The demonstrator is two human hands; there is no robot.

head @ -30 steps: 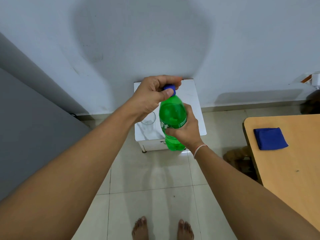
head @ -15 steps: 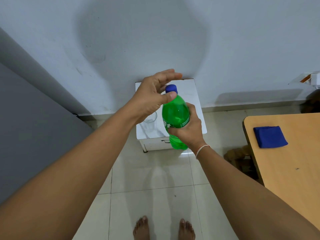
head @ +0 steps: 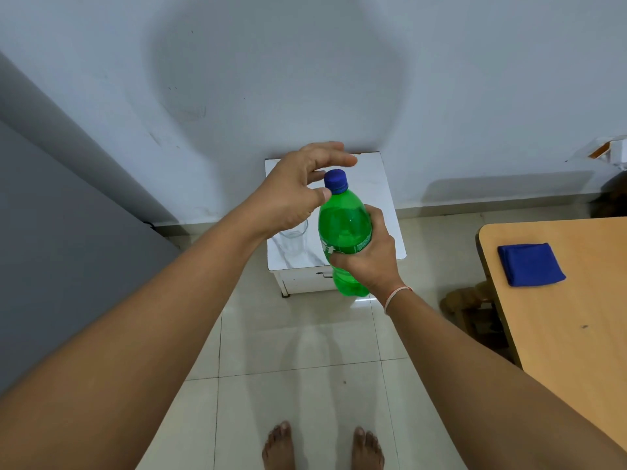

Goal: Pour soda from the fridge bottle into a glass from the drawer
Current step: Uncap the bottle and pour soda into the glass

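A green soda bottle (head: 344, 228) with a blue cap (head: 336, 180) is held upright in the air above the floor. My right hand (head: 368, 259) grips its middle from the right. My left hand (head: 298, 191) hovers just left of the cap with fingers spread; the fingers arch behind the cap and the thumb tip rests near the bottle's neck. A clear empty glass (head: 295, 239) stands on the white cabinet (head: 383, 198), partly hidden by my left wrist.
The small white cabinet stands against the pale wall, a drawer handle (head: 324, 274) on its front. A wooden table (head: 559, 317) with a folded blue cloth (head: 531, 264) is at the right, a stool (head: 466, 300) beside it. A grey surface (head: 68, 249) rises at left. My bare feet show on the tiled floor.
My left hand has let go of the cap: its fingers were wrapped over it, then opened and lifted off to the left. The bottle stays in my right hand.
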